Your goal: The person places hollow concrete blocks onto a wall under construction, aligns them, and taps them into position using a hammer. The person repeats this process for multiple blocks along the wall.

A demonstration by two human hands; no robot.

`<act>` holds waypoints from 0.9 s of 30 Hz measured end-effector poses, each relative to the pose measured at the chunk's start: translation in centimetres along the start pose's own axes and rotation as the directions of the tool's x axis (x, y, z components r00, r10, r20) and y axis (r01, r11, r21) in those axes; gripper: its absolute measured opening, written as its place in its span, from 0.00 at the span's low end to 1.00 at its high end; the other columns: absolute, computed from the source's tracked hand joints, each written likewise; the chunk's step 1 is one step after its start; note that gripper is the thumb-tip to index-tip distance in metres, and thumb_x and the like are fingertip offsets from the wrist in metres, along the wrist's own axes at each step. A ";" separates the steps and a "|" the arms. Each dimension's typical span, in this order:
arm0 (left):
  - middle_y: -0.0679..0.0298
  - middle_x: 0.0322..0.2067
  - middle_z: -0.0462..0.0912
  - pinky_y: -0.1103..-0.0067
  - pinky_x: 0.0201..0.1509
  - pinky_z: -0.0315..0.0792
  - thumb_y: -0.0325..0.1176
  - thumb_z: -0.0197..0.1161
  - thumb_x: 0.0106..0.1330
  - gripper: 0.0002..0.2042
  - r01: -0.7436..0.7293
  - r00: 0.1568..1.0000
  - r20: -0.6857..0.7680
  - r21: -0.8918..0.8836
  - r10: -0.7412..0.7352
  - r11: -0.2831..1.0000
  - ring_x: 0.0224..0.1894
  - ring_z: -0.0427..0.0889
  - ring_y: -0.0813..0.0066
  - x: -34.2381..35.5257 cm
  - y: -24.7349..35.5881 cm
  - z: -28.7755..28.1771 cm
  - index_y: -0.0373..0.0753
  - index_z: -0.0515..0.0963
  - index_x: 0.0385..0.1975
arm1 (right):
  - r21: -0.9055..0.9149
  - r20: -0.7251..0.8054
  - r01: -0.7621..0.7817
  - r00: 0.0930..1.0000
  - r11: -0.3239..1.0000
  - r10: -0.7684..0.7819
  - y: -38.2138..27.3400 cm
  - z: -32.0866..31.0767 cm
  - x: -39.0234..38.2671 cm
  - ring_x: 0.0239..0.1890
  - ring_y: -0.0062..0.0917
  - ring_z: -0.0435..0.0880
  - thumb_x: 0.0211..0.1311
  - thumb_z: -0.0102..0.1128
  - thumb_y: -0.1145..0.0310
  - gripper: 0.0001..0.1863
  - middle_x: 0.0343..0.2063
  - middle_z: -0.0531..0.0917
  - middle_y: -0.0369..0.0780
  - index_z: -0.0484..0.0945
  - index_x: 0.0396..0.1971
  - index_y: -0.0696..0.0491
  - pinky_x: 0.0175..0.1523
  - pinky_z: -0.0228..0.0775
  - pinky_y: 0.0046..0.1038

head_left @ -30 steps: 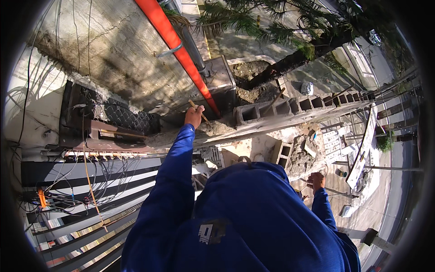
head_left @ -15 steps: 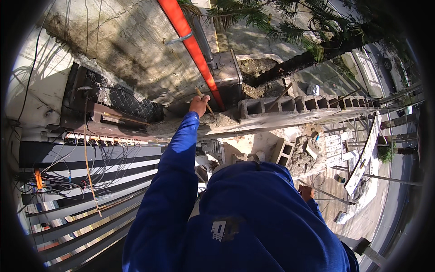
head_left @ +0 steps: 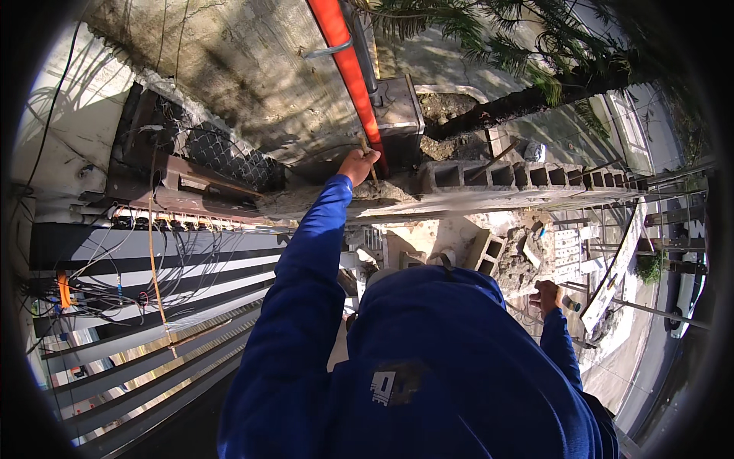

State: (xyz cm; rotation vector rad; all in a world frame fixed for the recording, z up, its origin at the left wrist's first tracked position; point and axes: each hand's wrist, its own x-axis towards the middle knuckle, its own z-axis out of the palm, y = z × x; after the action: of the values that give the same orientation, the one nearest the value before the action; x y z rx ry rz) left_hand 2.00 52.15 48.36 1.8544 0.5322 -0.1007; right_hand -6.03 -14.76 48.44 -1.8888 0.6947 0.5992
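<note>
My left hand (head_left: 359,166) is closed round a thin tan stick (head_left: 373,177), which stands nearly upright at the top of the wall. Its lower end meets the rough mortar (head_left: 388,193) at the left end of a row of hollow concrete blocks (head_left: 447,177). Just beyond that hand runs an orange pipe (head_left: 344,65), held by a metal strap. Low on the right, my right hand (head_left: 547,298) has its fingers curled in; whether anything is in them cannot be made out. Both arms are in blue sleeves.
Loose wires (head_left: 99,294) hang over dark slats at the left. Wet mortar (head_left: 516,256) and a loose hollow block (head_left: 487,251) lie below the wall on the right. A tree trunk (head_left: 527,101) leans in beyond. Long planks and poles stand at the far right.
My right hand has come up and away from my body. The left hand still grips the stick, now tilted more upright and nearer the orange pipe. The whole view has shifted slightly.
</note>
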 end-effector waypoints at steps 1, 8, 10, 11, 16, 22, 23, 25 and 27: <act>0.56 0.32 0.85 0.73 0.46 0.71 0.45 0.61 0.66 0.18 0.015 1.000 0.013 0.046 -0.015 0.999 0.38 0.82 0.68 0.2 -0.1 -0.5 0.33 0.81 0.37 | 0.020 0.002 0.024 1.000 1.000 -0.024 -1.4 1.0 -0.5 0.25 0.29 0.83 0.62 0.58 0.60 0.13 0.28 0.81 0.39 0.78 0.34 0.57 0.28 0.77 0.32; 0.57 0.28 0.83 0.72 0.43 0.71 0.44 0.58 0.68 0.17 -0.206 0.973 0.130 0.116 0.190 0.972 0.34 0.81 0.69 0.2 0.1 -1.9 0.34 0.81 0.36 | 0.154 -0.025 0.039 0.999 0.987 -0.035 0.3 7.4 -6.1 0.24 0.27 0.83 0.60 0.66 0.58 0.15 0.26 0.81 0.38 0.77 0.30 0.56 0.27 0.77 0.29; 0.57 0.29 0.83 0.72 0.44 0.71 0.44 0.58 0.68 0.16 -0.177 0.976 0.151 0.112 0.159 0.978 0.35 0.82 0.66 -0.3 0.3 -1.4 0.35 0.81 0.37 | 0.131 -0.026 -0.050 0.998 0.990 0.054 3.8 9.6 -8.8 0.24 0.29 0.84 0.60 0.64 0.64 0.12 0.27 0.82 0.40 0.77 0.33 0.58 0.26 0.77 0.30; 0.56 0.29 0.84 0.72 0.45 0.71 0.44 0.58 0.68 0.16 -0.165 0.977 0.157 0.136 0.143 0.977 0.35 0.82 0.65 -0.1 0.4 -2.0 0.35 0.81 0.37 | 0.101 -0.039 -0.108 0.993 0.989 0.112 5.3 10.8 -10.0 0.23 0.30 0.84 0.60 0.63 0.66 0.11 0.26 0.82 0.41 0.77 0.35 0.59 0.25 0.77 0.31; 0.58 0.30 0.83 0.74 0.49 0.70 0.44 0.57 0.70 0.16 -0.218 0.968 0.166 0.166 0.190 0.962 0.39 0.81 0.65 1.1 0.0 -0.9 0.34 0.81 0.36 | -0.056 -0.011 -0.270 0.963 0.961 0.270 15.4 14.4 -15.1 0.20 0.29 0.83 0.63 0.56 0.70 0.10 0.26 0.82 0.43 0.76 0.40 0.59 0.23 0.77 0.30; 0.67 0.23 0.76 0.75 0.33 0.68 0.42 0.55 0.70 0.14 -0.205 0.952 0.266 0.190 0.151 0.960 0.24 0.71 0.78 2.0 -0.5 -2.7 0.36 0.79 0.37 | -0.006 -0.008 -0.352 0.936 0.936 0.352 14.6 17.8 -21.1 0.19 0.24 0.79 0.63 0.58 0.65 0.09 0.20 0.80 0.39 0.78 0.36 0.55 0.23 0.71 0.28; 0.66 0.25 0.78 0.75 0.35 0.69 0.41 0.54 0.69 0.13 -0.164 0.956 0.276 0.232 0.096 0.959 0.26 0.73 0.76 1.8 -0.4 -2.8 0.36 0.78 0.37 | -0.029 -0.017 -0.355 0.935 0.934 0.355 13.5 17.7 -21.5 0.19 0.24 0.79 0.63 0.58 0.65 0.09 0.19 0.80 0.39 0.78 0.35 0.55 0.23 0.71 0.28; 0.63 0.29 0.80 0.74 0.43 0.70 0.41 0.54 0.69 0.13 -0.292 0.932 0.270 0.158 0.243 0.943 0.34 0.77 0.73 1.9 -0.4 -2.5 0.36 0.78 0.37 | -0.023 -0.020 -0.344 0.939 0.939 0.344 12.7 16.6 -20.9 0.19 0.24 0.79 0.62 0.59 0.65 0.09 0.19 0.80 0.39 0.78 0.34 0.55 0.24 0.72 0.28; 0.60 0.33 0.82 0.74 0.50 0.70 0.40 0.57 0.68 0.13 -0.252 0.957 0.212 0.268 0.198 0.930 0.42 0.79 0.71 2.9 -0.4 -2.7 0.35 0.79 0.36 | 0.000 0.002 -0.318 0.948 0.948 0.318 11.7 15.8 -18.9 0.19 0.24 0.80 0.62 0.59 0.66 0.08 0.19 0.80 0.40 0.78 0.33 0.56 0.24 0.73 0.28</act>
State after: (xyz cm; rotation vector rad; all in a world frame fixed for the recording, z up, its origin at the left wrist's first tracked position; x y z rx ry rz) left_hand 3.87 55.60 47.99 2.1575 0.1785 -0.2010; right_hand -29.18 -0.40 47.69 -1.7878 1.0091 0.8032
